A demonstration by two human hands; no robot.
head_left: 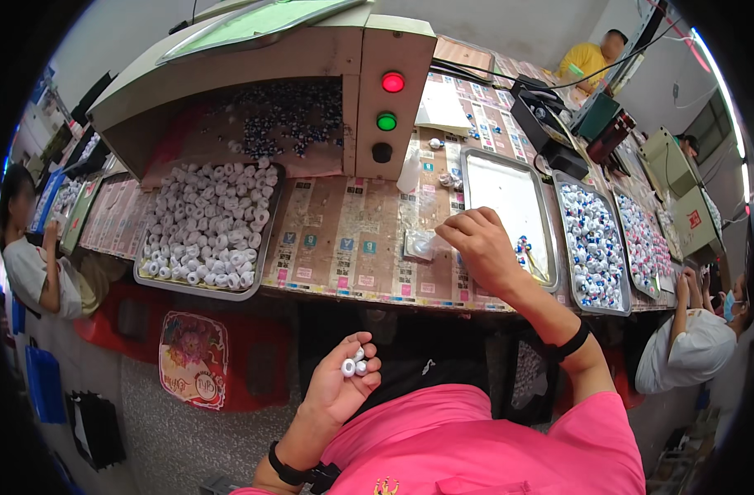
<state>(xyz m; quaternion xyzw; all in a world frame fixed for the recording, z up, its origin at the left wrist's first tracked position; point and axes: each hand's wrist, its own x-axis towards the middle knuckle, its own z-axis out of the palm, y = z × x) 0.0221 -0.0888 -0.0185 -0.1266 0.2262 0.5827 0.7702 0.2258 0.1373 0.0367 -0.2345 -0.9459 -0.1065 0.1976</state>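
Observation:
My left hand point(334, 386) is held palm up in front of my body, fingers curled around a few small white balls point(359, 365) with dark round openings. Over the table, my right hand point(482, 250) reaches forward with its fingers bunched. Its fingertips meet the edge of a small, clear, shallow container point(417, 245) lying on the printed table cover. What those fingers pinch, if anything, is too small to make out. To the left, a metal tray point(265, 239) carries a heap of similar white balls point(208, 219).
Behind that tray stands a beige machine point(397, 41) with small blue pieces inside its opening. A metal tray point(509, 188) with a few colourful bits lies right of my right hand. Farther right is a tray of blue-and-white balls point(591, 247). Several people sit around.

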